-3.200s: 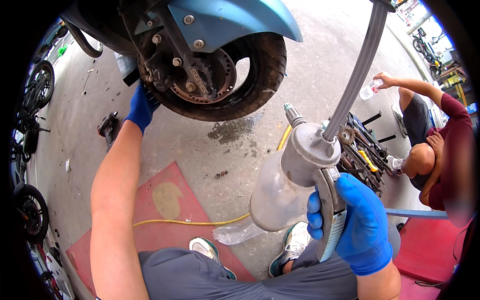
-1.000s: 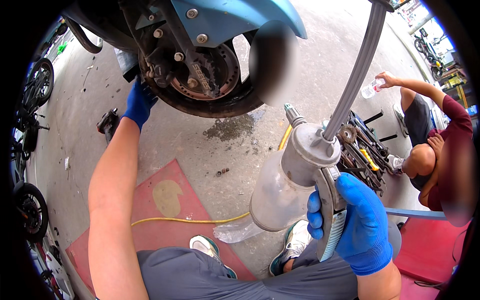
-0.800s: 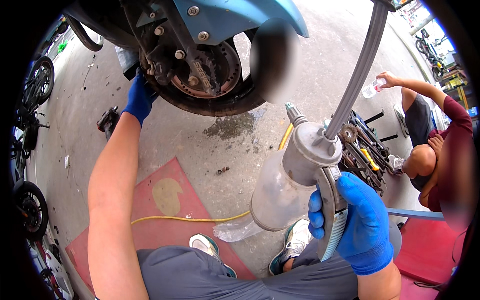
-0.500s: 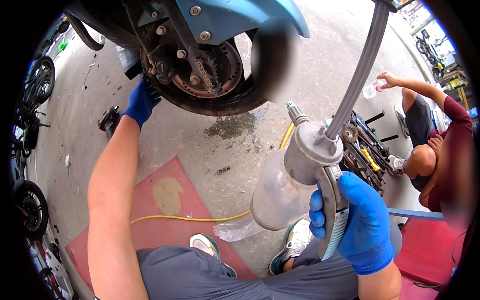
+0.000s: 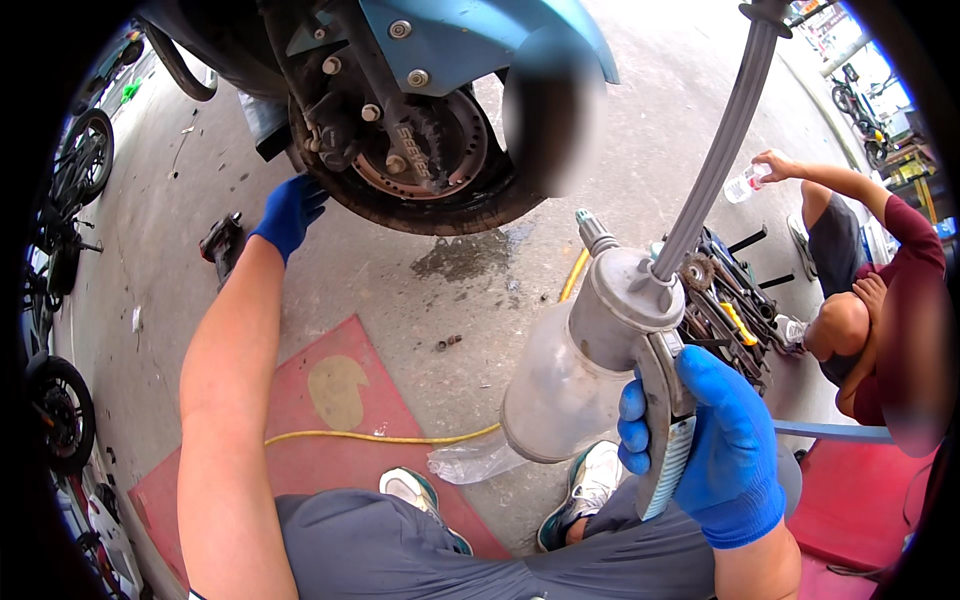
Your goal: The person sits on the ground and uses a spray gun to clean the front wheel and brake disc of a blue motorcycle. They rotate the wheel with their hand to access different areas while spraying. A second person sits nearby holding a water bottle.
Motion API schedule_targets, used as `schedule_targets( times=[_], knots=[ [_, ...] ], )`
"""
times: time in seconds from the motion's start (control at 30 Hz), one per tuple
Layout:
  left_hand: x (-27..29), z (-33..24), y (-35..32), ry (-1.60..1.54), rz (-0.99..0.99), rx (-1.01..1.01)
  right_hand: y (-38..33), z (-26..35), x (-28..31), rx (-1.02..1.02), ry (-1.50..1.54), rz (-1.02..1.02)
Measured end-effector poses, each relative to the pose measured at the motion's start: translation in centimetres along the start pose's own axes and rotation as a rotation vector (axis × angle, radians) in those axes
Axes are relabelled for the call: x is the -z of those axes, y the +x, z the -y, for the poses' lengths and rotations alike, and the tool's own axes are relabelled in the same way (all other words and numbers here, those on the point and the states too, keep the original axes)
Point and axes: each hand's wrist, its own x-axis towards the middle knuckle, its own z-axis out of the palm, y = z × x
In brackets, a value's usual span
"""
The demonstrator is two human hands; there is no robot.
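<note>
My right hand [image 5: 728,440], in a blue glove, is wrapped round the handle of a grey pump spray bottle [image 5: 565,385]. The bottle's nozzle points up and away, and a ribbed grey shaft rises from its top. At the far left my gloved left hand [image 5: 290,213] lies against the lower left edge of a black motorcycle tyre [image 5: 440,215], fingers stretched and partly apart. Inside that wheel sit a brake disc [image 5: 468,150] and a caliper [image 5: 330,130]. A light-blue fender [image 5: 480,40] covers the wheel from above.
A dark power tool [image 5: 222,240] lies left of the wheel. Below it are a red mat [image 5: 330,470], a yellow hose [image 5: 385,438] and a plastic bag [image 5: 470,462]. Tools [image 5: 730,310] are piled at right beside a seated person [image 5: 880,260] holding a clear bottle [image 5: 742,186].
My left hand has moved slightly down and right along the tyre's edge, its fingers showing more. The bottle stays nearly still in my right hand. The motorcycle appears slightly shifted in view.
</note>
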Motion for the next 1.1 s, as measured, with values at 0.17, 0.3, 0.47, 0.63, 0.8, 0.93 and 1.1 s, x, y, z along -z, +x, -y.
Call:
schedule_targets(
  times=[0.17, 0.3, 0.47, 0.63, 0.8, 0.93, 1.1],
  knots=[
    [-2.0, -2.9, -0.8, -0.193, -0.104, -0.104, 0.0, 0.1, 0.4, 0.001, -0.003, -0.024],
    [-3.3, -4.2, -1.2, -0.143, -0.119, -0.121, 0.0, 0.1, 0.2, 0.008, -0.022, -0.018],
    [-3.5, -3.7, -0.8, -0.110, -0.132, -0.126, 0.3, 0.2, 0.2, 0.001, -0.049, -0.016],
    [-1.8, -2.5, -0.4, -0.061, -0.097, -0.045, 0.2, 0.1, -0.3, 0.026, -0.043, -0.020],
    [-1.1, -0.4, -1.0, -0.061, 0.021, 0.026, 0.1, 0.0, -0.2, 0.015, -0.072, -0.038],
    [-1.0, 0.0, -1.8, -0.082, 0.019, 0.035, 0.0, -0.1, 0.1, -0.006, -0.035, -0.056],
    [-0.8, -2.6, -1.1, -0.260, -0.099, -0.004, 0.0, -0.1, -0.1, 0.012, -0.041, -0.046]
  ],
)
